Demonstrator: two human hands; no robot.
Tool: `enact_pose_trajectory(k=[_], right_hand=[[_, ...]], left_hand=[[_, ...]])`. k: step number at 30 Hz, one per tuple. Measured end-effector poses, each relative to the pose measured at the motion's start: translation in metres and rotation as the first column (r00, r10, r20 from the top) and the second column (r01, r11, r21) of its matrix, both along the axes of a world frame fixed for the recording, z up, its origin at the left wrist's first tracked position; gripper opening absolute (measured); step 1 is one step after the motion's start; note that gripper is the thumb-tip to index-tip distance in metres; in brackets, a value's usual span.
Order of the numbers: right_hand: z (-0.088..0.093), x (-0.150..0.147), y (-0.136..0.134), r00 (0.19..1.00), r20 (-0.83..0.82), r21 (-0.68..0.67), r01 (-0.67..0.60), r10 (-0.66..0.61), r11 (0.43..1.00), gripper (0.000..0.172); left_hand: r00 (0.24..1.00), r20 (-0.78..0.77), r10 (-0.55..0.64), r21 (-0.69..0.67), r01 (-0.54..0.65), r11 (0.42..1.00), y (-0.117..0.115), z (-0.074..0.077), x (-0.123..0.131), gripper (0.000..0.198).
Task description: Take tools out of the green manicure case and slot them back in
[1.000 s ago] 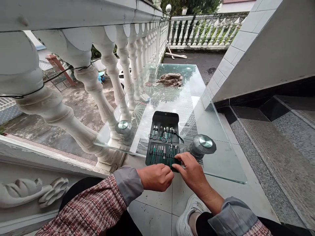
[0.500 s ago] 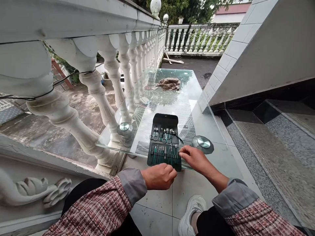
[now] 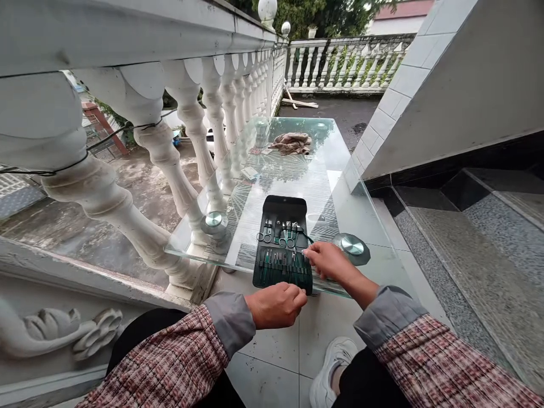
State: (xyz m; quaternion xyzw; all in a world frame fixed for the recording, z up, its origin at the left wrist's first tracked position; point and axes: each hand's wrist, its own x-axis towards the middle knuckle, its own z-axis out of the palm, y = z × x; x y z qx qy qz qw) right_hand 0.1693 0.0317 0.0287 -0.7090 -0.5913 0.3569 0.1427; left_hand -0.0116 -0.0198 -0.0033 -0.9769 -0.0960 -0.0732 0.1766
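An open black manicure case [image 3: 284,211] lies on the near end of a glass table [image 3: 365,215], with several green-handled tools and small scissors [image 3: 287,242] strapped inside. My right hand [image 3: 326,262] rests at the case's right edge, fingers pinched together over the tools; whether it holds one is hidden. My left hand [image 3: 277,305] is curled in a fist at the case's near edge, just below the glass, gripping something I cannot make out.
A white balustrade [image 3: 187,119] runs along the left. Round metal caps [image 3: 213,219] [image 3: 352,246] mark the table's near corners. A crumpled brown cloth [image 3: 293,143] and a small packet [image 3: 250,173] lie farther back. Tiled steps [image 3: 476,226] rise on the right.
My right hand has moved up from the case's near edge to its right side by the tools. My left hand has stayed put. The view tilted up slightly.
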Motion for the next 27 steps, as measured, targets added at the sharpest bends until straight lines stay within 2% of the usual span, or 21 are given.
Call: enact_pose_trajectory(k=[4, 11, 18, 22, 27], right_hand=[[0.006, -0.009, 0.007, 0.997, 0.071, 0.015, 0.006, -0.007, 1.000, 0.029], [0.009, -0.018, 0.016, 0.993, 0.121, 0.042, 0.003, -0.008, 0.999, 0.026], [0.005, -0.020, 0.020, 0.999, 0.005, -0.006, 0.052, -0.052, 0.999, 0.017], [-0.003, -0.020, 0.021, 0.991, -0.079, 0.023, 0.111, -0.109, 0.994, 0.007], [-0.009, -0.020, 0.023, 0.968, -0.202, 0.080, 0.168, -0.149, 0.982, 0.005]], left_hand=[[1.000, -0.004, -0.003, 0.006, 0.003, 1.000, 0.000, -0.001, 0.000, 0.021], [1.000, -0.003, 0.013, -0.009, -0.013, 1.000, 0.000, 0.000, 0.000, 0.025], [1.000, -0.010, 0.023, -0.039, -0.023, 0.999, -0.001, 0.000, 0.000, 0.021], [1.000, -0.007, 0.027, -0.033, -0.028, 0.999, -0.001, 0.000, 0.000, 0.023], [1.000, -0.003, 0.022, -0.006, -0.022, 1.000, -0.001, 0.001, 0.000, 0.028]])
